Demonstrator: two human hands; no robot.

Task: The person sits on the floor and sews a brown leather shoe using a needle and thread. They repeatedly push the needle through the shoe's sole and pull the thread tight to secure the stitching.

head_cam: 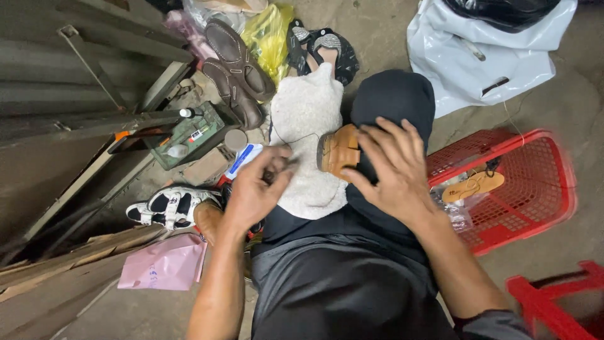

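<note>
We are seated with a tan leather shoe with a thick stacked heel (338,150) lying across our lap, resting on a cream woolly cloth (306,135) spread over the dark trousers. Our right hand (390,169) lies over the shoe with fingers spread, pressing it down rather than closing round it, so its grip stands apart. Our left hand (255,187) is pinched together on something small and dark, and a thin dark thread (296,138) arcs from that pinch up over the cloth toward the shoe; whether a needle or awl sits in the pinch we cannot tell.

We judge the step in hand to be stitching at the heel end, with a length of thread being drawn out. The next move seems to call for a steady hold from the right hand and a taut, even pull from the left, so the thread does not snag on the woolly cloth.

Just beside the right forearm stands a red plastic mesh basket (535,189) holding a tan flat sandal (473,186). A white strappy sandal (165,208) lies on the concrete floor (566,101) near the left wrist.
</note>
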